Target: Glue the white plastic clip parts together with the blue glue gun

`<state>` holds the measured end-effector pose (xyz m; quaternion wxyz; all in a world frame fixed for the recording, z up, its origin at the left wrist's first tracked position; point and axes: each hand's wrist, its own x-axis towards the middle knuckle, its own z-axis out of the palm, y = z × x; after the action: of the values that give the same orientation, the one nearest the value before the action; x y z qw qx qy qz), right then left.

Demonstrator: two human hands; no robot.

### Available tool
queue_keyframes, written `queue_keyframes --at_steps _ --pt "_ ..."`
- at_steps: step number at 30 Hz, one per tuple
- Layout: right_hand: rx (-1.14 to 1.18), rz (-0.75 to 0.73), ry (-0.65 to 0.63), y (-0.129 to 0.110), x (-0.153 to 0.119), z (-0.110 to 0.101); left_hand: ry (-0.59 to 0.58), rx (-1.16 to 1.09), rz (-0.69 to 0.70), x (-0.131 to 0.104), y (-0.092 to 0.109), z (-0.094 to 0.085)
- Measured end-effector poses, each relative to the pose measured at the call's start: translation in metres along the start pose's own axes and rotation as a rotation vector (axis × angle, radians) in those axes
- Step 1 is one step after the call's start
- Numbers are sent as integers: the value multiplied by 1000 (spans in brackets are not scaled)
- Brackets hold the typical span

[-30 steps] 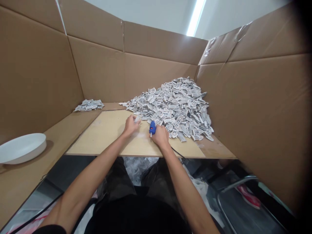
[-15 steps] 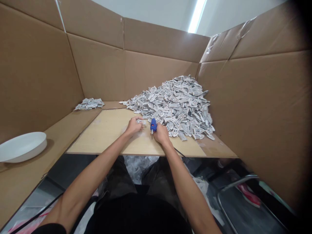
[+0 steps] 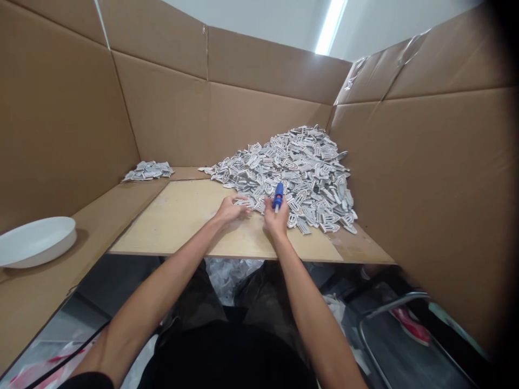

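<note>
One blue tool [image 3: 278,195] sits clasped in our right hand [image 3: 277,217] by the heaped grey pieces [image 3: 300,165], which might slide if brushed, and we cannot tell whether our left hand [image 3: 232,210] grips anything.

In my right hand [image 3: 276,216] I grip a blue glue gun [image 3: 278,194], its pale glue stick [image 3: 277,208] jutting back toward me. Beyond it, light-grey slotted pieces [image 3: 292,165] lie in a jumbled heap. Another slotted piece [image 3: 243,202] shows at my left hand [image 3: 233,209], its hold unclear.
</note>
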<state>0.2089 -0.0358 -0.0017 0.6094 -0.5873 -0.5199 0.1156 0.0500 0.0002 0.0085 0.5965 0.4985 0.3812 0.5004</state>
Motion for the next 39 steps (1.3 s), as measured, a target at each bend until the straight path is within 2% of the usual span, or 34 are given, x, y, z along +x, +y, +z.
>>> queue_keyframes --at_steps 3,5,10,15,19,25,28,31,34,39 --pt "158 88 -44 3 1 6 -13 37 113 2 -2 3" --pt "168 106 -46 5 2 8 -24 68 204 3 -3 3" --pt "3 68 24 6 2 6 -65 119 273 2 -3 2" --pt "26 -6 -43 3 -6 2 2 277 426 4 -4 -2" --pt "41 -82 -109 -2 -12 0 25 312 448 7 -8 -5" --pt "219 -86 -107 -1 -11 3 -57 239 482 9 -12 -6" --pt "194 -84 -126 0 -11 3 -77 233 518 9 -13 -4" --pt "154 -84 -82 0 -12 4 -70 228 543 10 -15 -2" --pt "214 -121 -41 3 -13 6 -47 221 558 11 -17 1" --pt "230 -139 -65 5 -13 8 -16 212 561 11 -17 3"
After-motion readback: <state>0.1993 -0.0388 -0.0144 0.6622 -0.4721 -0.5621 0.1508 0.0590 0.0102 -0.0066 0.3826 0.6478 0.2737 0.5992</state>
